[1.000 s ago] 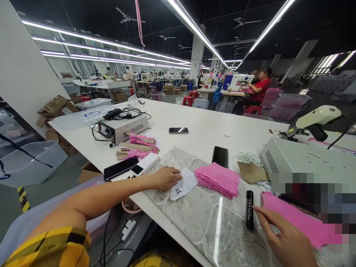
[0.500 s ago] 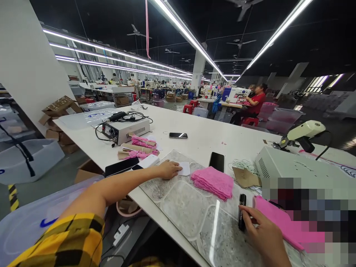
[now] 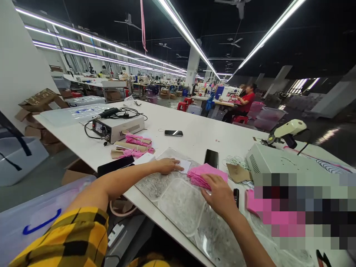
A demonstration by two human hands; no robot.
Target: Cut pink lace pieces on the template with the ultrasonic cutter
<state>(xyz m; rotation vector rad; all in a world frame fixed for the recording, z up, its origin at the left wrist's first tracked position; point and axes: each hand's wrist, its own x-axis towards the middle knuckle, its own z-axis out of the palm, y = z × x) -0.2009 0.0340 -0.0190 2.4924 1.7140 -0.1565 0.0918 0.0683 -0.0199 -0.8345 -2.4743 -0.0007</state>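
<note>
While the head camera looked down across the long white desk [image 3: 194, 139], both hands were out flat on the work area. The left hand [image 3: 167, 165] lay palm down with its fingers spread loosely, fingertips pressing on a small white paper tag [image 3: 184, 165]; it wasn't gripping anything, just pinning the tag to the clear patterned mat [image 3: 180, 200] that covered this end of the desk. The right hand [image 3: 219, 193] rested on the near edge of the pink lace stack [image 3: 204, 173], fingers relaxed and laid over the fabric. Couldn't tell if it was pinching a layer or just touching it, since the back of the hand hid the fingertips.

That pink stack sat on the mat just right of the tag, between the two hands. A black marker [image 3: 236, 195] lay just beside the right hand, and more pink fabric [image 3: 251, 202] lay past it, partly blurred out. Behind the stack was a black phone [image 3: 211, 158], a brown card piece [image 3: 238, 172] and a grey machine box [image 3: 278, 163]. Over by the left arm: another dark phone [image 3: 115, 165], pink trim bundles [image 3: 137, 140] and a small control unit [image 3: 118, 126] with cables on top. A third phone [image 3: 173, 132] sat further up the desk. Way in the back, a person in red [image 3: 246, 101] sat at another station.
</note>
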